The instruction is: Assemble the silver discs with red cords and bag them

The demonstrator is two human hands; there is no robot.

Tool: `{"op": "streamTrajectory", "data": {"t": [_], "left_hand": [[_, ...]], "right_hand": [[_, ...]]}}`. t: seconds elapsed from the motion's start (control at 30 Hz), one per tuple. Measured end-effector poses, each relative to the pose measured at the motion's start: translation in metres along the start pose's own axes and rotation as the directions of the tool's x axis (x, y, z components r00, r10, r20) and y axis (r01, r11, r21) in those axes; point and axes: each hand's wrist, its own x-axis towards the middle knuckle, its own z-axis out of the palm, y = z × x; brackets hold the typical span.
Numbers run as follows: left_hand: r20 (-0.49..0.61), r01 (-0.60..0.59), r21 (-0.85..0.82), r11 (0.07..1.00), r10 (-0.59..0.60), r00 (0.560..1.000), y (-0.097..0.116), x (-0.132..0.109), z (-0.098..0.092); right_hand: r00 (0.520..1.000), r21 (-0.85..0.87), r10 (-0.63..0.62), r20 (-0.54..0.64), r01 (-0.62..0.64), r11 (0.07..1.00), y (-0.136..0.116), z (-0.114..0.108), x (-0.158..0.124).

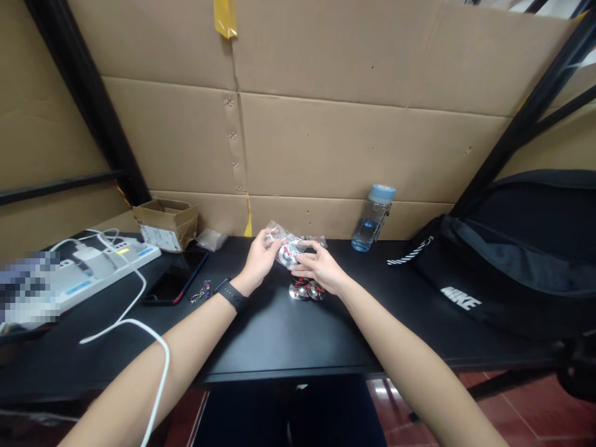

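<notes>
Because the bag [288,244] looks light, limp and slippery, its edges suit pinching; left grip [261,257] and right grip [323,267] both hold it.

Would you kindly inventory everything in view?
Plastic bag: 1+, clear, centre
Discs: 2+, silver/red, centre
Bottle: 1, clear/blue, right
Backpack: 1, black, right
Box: 1, brown, left
Packet: 1, clear, left
Touchscreen device: 1, black, left
Clip: 1, silver, left
Power strip: 1, white, left
Cable: 1+, white, left
Cardboard: 1+, brown, behind
Tape: 2+, yellow, behind
Table: 1, black, beneath
Posts: 2, black, sides
Floor: 1, red, below
Watch: 1, black, left wrist
Left hand: 1, centre
Right hand: 1, centre
</notes>
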Motion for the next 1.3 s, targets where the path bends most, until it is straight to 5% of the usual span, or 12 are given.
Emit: {"op": "streamTrajectory", "data": {"t": [0.17,0.3,0.47,0.6,0.73,0.83,0.93,1.03,1.17,1.3], "left_hand": [[-0.003,0.126,-0.102,0.987,-0.127,0.992,0.004,0.0,-0.001],[0.08,0.197,-0.032,0.98,-0.194,0.978,0.0,-0.001,-0.004],[0.227,0.275,0.155,0.949,-0.306,0.925,-0.011,-0.002,-0.008],[0.365,0.117,0.301,0.947,-0.227,0.903,-0.016,0.002,-0.014],[0.366,0.007,0.375,0.927,-0.155,0.918,-0.025,0.004,-0.017],[0.339,0.024,0.359,0.933,-0.155,0.928,-0.033,0.005,-0.015],[0.346,0.013,0.366,0.931,-0.149,0.926,-0.037,0.004,-0.013],[0.352,-0.007,0.375,0.927,-0.135,0.926,-0.038,0.003,-0.011],[0.353,-0.055,0.4,0.915,-0.098,0.931,-0.037,0.001,-0.011],[0.331,-0.094,0.433,0.896,-0.062,0.941,-0.033,0.001,-0.011]], "right_hand": [[0.978,-0.241,-0.154,-0.143,0.117,0.963,0.002,-0.012,0.011],[0.874,-0.601,-0.434,-0.217,0.231,0.765,-0.006,-0.03,0.017],[0.801,-0.776,-0.592,-0.087,0.319,0.545,-0.023,-0.04,0.009],[0.775,-0.81,-0.632,-0.001,0.369,0.455,-0.032,-0.036,0.002],[0.723,-0.873,-0.685,0.089,0.387,0.295,-0.039,-0.034,-0.003],[0.76,-0.879,-0.614,0.212,0.422,0.22,-0.043,-0.037,-0.004],[0.77,-0.884,-0.589,0.245,0.427,0.19,-0.042,-0.039,-0.004],[0.717,-0.884,-0.683,0.142,0.401,0.238,-0.039,-0.04,-0.002],[0.735,-0.876,-0.655,0.172,0.419,0.239,-0.039,-0.038,-0.002],[0.728,-0.877,-0.683,0.056,0.363,0.315,-0.042,-0.035,-0.004]]}}
